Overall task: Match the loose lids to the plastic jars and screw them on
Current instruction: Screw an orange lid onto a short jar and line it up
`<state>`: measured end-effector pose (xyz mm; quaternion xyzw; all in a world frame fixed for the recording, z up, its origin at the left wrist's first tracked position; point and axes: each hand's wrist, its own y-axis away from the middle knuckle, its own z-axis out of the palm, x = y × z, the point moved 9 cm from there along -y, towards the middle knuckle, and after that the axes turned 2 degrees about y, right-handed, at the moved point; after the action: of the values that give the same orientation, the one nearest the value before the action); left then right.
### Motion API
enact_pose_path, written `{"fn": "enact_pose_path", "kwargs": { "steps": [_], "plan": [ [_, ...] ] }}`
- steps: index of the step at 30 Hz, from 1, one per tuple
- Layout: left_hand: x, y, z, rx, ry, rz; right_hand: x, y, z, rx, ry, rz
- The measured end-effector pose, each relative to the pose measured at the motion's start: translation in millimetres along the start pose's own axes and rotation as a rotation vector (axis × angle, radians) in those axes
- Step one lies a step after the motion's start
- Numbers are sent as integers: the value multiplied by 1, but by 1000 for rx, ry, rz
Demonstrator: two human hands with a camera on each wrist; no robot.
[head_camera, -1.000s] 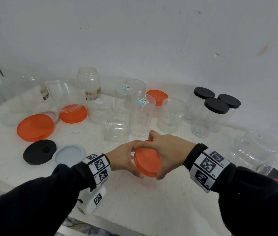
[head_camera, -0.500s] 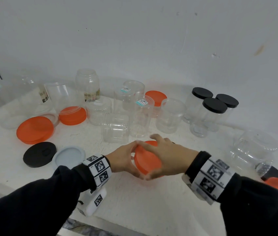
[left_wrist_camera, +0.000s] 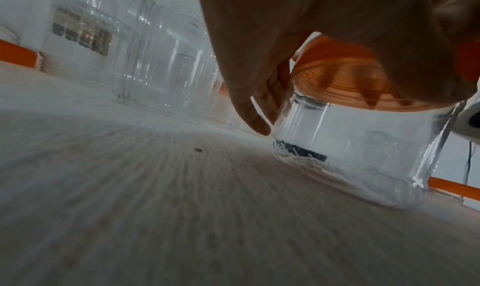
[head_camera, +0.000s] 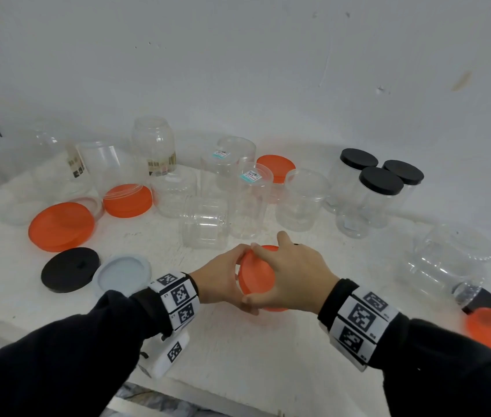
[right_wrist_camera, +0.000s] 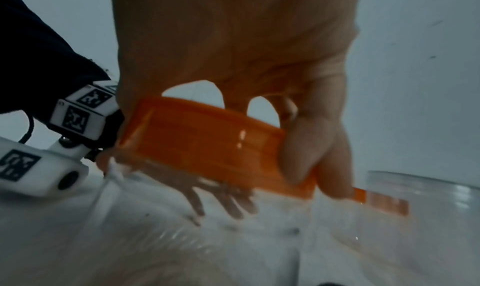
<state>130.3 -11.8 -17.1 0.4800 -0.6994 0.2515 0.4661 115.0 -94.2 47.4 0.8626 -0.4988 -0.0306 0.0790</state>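
A: Step? Screwing on — the right hand (head_camera: 295,281) is curled over the orange lid (head_camera: 257,273), fingers round its rim, and the left hand (head_camera: 218,279) wraps the clear jar (left_wrist_camera: 363,147) under it, holding it down on the tabletop (head_camera: 238,350), front centre.

B: Seated flat?

A: Looks tilted in the right wrist view — one edge higher. Can't tell whether the threads have caught. I'd say next is level it, keep the jar braced, and twist till it stops.

B: Materials?

A: Lid is smooth, slightly see-through orange plastic with a ridged skirt. Jar is thin clear plastic, round, ribbed wall — probably flexes if squeezed. Tabletop is white, matte, scuffed.

B: What's left?

A: Plenty. Open jars stand at the back; loose ones include a big orange lid (head_camera: 61,226), a black lid (head_camera: 69,269) and a pale grey lid (head_camera: 122,270) at left. Three black-capped jars (head_camera: 379,188) at right look done.
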Motion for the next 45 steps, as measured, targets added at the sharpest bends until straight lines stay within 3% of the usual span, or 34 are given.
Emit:
{"fn": "enact_pose_path", "kwargs": {
  "steps": [3,9,17,22,24,30,35,40,42,45],
  "plan": [
    [0,1,0,-1,-10,-1,0,1,-1,-25,19,24],
    [-3,1,1,-16,-3,-31,-6,5,4,-276,-58,-284],
    [-2,1,3,-26,19,-14,3,1,-3,-60,40,-65],
    [-4,1,2,-37,34,-30,-7,7,2,-274,-62,-284],
    [-4,1,4,-60,33,-33,-10,8,3,-294,-68,-319],
    [-1,2,5,-65,59,-32,6,-3,-5,-116,49,-80],
    [-1,3,6,-65,102,-27,-4,5,3,-298,-119,-261],
    [-2,3,5,-69,51,-25,1,2,-3,-115,26,-60],
    [-2,2,5,-67,41,-26,2,2,-1,-148,1,-55],
    [-1,2,4,-56,67,-25,-2,6,2,-292,-99,-181]
  ]
}}
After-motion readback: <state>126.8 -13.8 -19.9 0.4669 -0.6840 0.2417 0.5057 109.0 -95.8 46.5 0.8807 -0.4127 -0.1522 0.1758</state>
